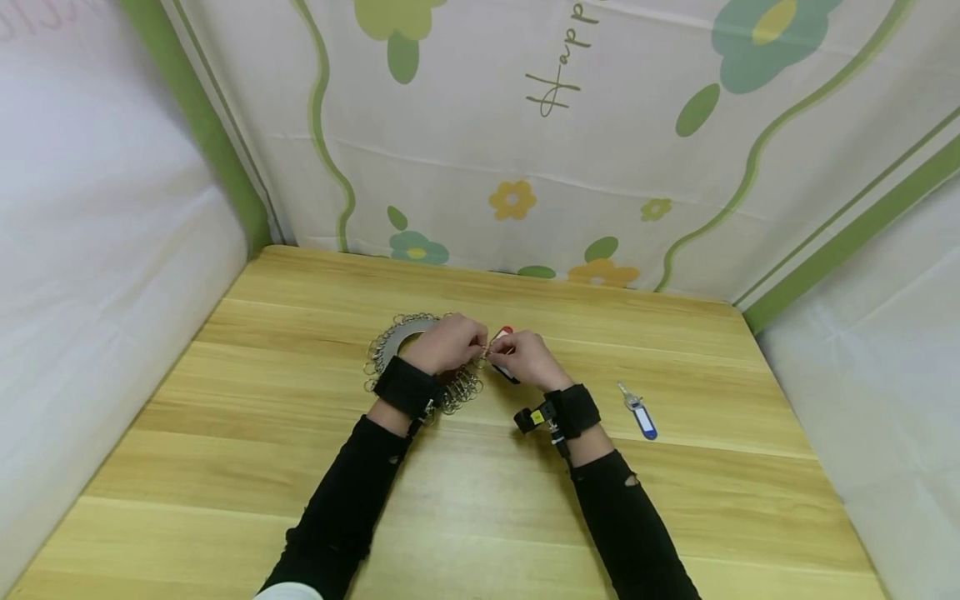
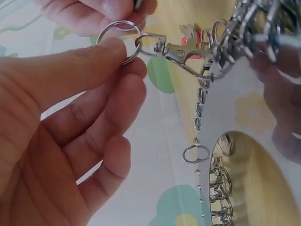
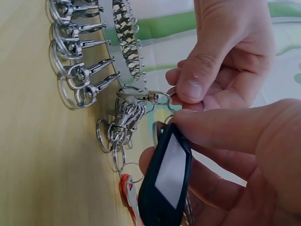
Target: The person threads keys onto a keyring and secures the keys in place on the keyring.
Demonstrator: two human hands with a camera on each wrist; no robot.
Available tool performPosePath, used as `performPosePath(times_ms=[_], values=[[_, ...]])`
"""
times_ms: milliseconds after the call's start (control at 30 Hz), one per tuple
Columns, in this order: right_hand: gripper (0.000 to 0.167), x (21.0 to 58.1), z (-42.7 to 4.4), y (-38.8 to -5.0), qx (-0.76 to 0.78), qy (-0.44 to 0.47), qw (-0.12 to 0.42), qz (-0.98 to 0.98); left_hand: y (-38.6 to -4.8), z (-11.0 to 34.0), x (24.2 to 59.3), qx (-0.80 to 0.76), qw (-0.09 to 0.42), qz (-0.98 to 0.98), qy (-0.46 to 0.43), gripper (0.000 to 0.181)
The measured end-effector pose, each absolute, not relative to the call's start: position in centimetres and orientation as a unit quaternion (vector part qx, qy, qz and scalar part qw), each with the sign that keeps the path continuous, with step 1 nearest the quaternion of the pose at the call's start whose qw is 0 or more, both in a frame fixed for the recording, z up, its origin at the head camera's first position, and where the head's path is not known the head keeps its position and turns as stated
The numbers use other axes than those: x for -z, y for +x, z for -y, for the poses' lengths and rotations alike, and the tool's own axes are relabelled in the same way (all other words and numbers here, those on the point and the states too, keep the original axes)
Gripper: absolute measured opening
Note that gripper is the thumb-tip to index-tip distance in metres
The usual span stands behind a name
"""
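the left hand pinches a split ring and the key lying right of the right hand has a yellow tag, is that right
Not quite: the tag is blue, as the head view shows. The key lies right of the right hand, and the left hand pinches a split ring.

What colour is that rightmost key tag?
The key tag is blue with a white label, seen best in the head view.

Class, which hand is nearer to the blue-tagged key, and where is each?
Right. The right hand is to the left of the blue-tagged key; the left hand is farther left, at the flat metal ring.
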State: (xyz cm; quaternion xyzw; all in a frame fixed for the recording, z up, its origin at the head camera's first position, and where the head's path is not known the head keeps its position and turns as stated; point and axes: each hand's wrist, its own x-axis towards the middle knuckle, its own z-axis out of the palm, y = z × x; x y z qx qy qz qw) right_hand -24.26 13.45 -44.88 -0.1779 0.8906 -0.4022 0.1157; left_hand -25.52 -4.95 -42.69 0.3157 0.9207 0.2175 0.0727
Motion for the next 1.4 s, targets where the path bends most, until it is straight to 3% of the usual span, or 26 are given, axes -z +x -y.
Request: performPosePath(times_ms=[267, 400, 800, 1400], values=[[0.015, 44.48, -13.28, -24.19, 0.416, -0.182, 0.112, -0.884, -25.33, 4.77, 42.61, -0.214, 0.058, -0.920, 0.322, 0.009], [0.013, 44.52, -13.07, -24.17, 0.405, -0.198, 0.106, -0.886, -25.28, 4.72, 42.71, -0.219, 0.052, -0.916, 0.331, 0.014], [0.013, 44.89, -13.21, -24.19, 0.395, -0.188, 0.103, -0.893, -25.66, 4.72, 43.39, -0.210, 0.125, -0.923, 0.299, 0.030], [0.012, 44.82, -13.22, -24.03, 0.386, -0.208, 0.098, -0.893, -25.31, 4.52, 42.92, -0.208, 0.117, -0.924, 0.300, 0.027]])
